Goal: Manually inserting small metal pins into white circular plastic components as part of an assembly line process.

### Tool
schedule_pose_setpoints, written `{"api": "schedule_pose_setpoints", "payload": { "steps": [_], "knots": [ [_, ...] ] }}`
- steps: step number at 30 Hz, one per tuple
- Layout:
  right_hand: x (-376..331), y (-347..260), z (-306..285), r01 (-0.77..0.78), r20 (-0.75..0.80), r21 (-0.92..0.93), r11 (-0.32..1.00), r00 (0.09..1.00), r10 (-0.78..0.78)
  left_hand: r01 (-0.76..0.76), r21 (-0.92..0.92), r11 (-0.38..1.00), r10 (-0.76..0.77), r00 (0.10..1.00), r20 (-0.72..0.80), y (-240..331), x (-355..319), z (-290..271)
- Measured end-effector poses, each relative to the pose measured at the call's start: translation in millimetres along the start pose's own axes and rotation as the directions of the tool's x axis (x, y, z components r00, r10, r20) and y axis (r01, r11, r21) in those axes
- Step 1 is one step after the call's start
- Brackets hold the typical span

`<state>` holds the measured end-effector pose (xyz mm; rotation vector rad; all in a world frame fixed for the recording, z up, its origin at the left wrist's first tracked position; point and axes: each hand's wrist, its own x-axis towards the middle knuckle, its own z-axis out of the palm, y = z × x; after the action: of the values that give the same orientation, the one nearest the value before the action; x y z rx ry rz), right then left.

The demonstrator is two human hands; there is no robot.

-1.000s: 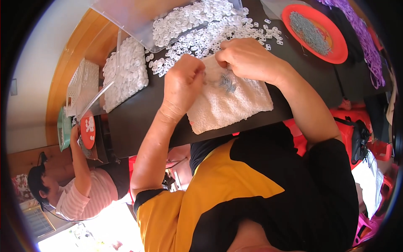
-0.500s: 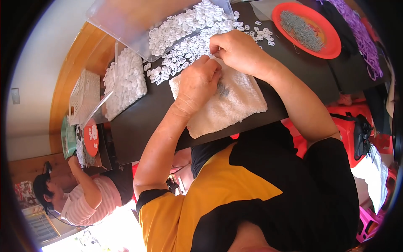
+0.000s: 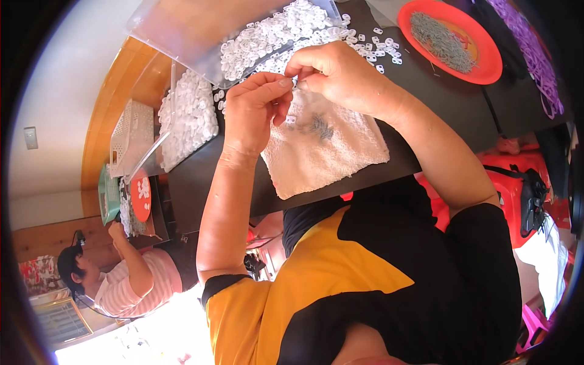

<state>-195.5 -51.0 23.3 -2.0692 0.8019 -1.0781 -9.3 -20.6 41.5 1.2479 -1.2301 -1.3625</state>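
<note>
The small white piece sits pinched between your two hands, just above the far edge of the towel. Your right hand has its thumb and forefinger closed on it; your left hand meets it from the other side, fingertips together against the same spot. The piece is tiny and half hidden by your fingers, so I cannot tell whether a metal part is already seated in it.

Keep both hands low over the towel, so anything that slips lands on the cloth and not on the dark table. Hold the piece near its edge with the right fingers, so the left has room to work. Press straight, not at a slant; a piece this small will likely twist out of a loose pinch.

The little heap of grey metal bits lies on the towel right under your hands, near enough to pick from without shifting your wrists. The loose white pieces spill from the clear tray just beyond. The red plate of grey bits stands well off to your right.
</note>
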Motion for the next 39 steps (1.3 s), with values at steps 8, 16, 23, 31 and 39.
{"api": "schedule_pose_setpoints", "payload": {
  "steps": [8, 16, 23, 31, 39],
  "knots": [
    [0, -1, 13, 0.099, -0.141, 0.3, 0.949, 0.988, -0.059, 0.085, -0.274, 0.958, -0.063, 0.994, 0.09, 7, -8, -7],
    [-1, -4, 17, 0.123, -0.104, 0.351, 0.928, 0.99, -0.092, 0.128, -0.337, 0.933, -0.07, 0.982, 0.178, 1, -11, -18],
    [-2, 0, 14, 0.084, -0.052, 0.291, 0.953, 0.996, -0.072, 0.147, -0.318, 0.937, -0.097, 0.981, 0.169, -2, -13, -18],
    [-3, -6, 15, 0.115, -0.097, 0.241, 0.964, 0.991, -0.094, 0.138, -0.296, 0.945, -0.093, 0.983, 0.161, 0, -12, -18],
    [-3, -1, 10, -0.117, 0.015, 0.232, 0.966, 0.993, 0.117, -0.356, 0.664, 0.658, 0.347, 0.925, 0.153, -21, -13, -25]
  ]
}}
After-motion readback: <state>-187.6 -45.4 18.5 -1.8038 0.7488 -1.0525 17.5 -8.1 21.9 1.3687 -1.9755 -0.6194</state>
